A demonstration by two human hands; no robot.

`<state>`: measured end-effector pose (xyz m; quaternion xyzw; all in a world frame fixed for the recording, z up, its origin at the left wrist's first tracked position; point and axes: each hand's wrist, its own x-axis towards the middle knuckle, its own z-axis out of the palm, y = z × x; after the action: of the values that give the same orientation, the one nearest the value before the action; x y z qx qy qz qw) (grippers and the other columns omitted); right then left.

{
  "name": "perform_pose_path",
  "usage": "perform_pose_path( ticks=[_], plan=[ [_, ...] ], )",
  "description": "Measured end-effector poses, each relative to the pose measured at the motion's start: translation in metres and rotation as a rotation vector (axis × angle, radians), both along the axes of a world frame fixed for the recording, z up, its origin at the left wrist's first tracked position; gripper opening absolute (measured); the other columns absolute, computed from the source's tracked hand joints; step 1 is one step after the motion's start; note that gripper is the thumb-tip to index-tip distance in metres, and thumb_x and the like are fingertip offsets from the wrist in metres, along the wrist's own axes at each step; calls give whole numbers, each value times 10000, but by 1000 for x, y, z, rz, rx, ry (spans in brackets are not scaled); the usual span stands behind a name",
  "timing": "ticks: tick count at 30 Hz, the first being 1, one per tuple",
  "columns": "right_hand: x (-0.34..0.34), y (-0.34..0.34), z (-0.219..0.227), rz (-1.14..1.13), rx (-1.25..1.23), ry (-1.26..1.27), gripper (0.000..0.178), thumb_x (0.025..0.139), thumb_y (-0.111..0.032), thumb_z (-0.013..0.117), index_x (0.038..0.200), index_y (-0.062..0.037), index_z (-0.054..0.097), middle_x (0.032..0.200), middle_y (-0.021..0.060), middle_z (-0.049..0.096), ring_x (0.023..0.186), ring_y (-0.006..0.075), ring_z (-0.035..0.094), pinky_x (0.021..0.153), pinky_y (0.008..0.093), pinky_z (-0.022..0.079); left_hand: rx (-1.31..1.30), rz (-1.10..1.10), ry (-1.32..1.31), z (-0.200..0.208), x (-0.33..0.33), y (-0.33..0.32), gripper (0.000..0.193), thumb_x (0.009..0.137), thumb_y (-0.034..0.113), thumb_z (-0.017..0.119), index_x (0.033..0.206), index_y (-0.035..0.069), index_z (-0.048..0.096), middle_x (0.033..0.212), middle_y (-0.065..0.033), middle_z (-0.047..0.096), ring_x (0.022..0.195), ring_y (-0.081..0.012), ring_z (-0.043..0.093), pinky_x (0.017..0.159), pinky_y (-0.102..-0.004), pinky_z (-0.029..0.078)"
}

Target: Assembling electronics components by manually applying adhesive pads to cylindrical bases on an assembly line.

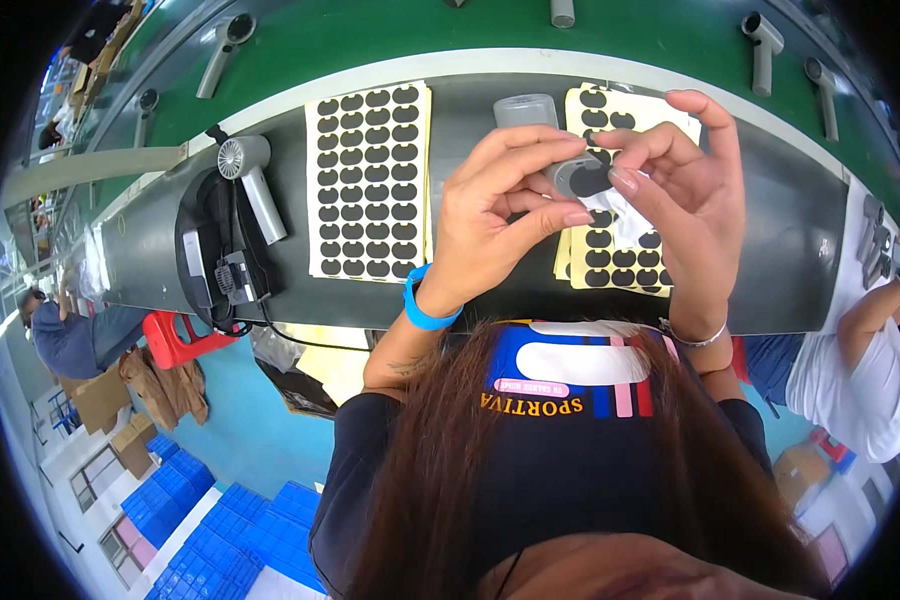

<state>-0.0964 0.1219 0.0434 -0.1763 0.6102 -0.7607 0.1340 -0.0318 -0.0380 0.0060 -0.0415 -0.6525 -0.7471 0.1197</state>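
Observation:
My left hand (500, 200) grips a small grey part (567, 178) with a rounded dark oval face, held above the bench. Thumb and index finger of my right hand (690, 180) close in at the edge of that dark face. A crumpled white cloth or tissue (630, 222) hangs from my right hand. Behind my left fingers a grey rounded piece (526, 110) shows; whether it joins the held part is hidden. Under my hands lies a stack of sticker sheets (598, 258) with dark rounded stickers, some spots bare.
Another sheet of dark stickers (368, 190) lies to the left. Beside it are a grey handheld fan (260, 190) and a black corded device (220, 265). Beyond the bench, more grey fans (763, 50) stand on a green conveyor (410, 30). A person (850, 375) sits at right.

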Motion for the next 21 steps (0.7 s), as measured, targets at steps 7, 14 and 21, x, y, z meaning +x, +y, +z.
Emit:
perform_pose_path(
  ticks=[7, 14, 21],
  plan=[
    [-2, 2, -5, 63, -62, -96, 565, 789, 86, 644, 1242, -35, 329, 823, 96, 621, 996, 246, 620, 870, 333, 477, 119, -77, -3, -5, 1, 0, 414, 779, -89, 672, 1181, -41, 582, 1237, -135, 472, 865, -140, 623, 782, -252, 579],
    [-5, 5, -7, 62, -76, -99, 551, 797, 95, 625, 1235, -35, 318, 826, 98, 614, 991, 242, 621, 858, 328, 481, 118, -76, -30, -4, -2, 2, 392, 796, -77, 661, 1179, -39, 588, 1236, -137, 477, 862, -146, 632, 773, -252, 574],
    [-4, 5, -6, 57, -63, -105, 538, 795, 89, 629, 1217, -39, 321, 824, 101, 619, 982, 242, 625, 853, 331, 485, 105, -73, -39, -4, -1, 2, 366, 812, -56, 656, 1172, -41, 594, 1229, -137, 484, 849, -142, 638, 748, -243, 566]
  ],
)
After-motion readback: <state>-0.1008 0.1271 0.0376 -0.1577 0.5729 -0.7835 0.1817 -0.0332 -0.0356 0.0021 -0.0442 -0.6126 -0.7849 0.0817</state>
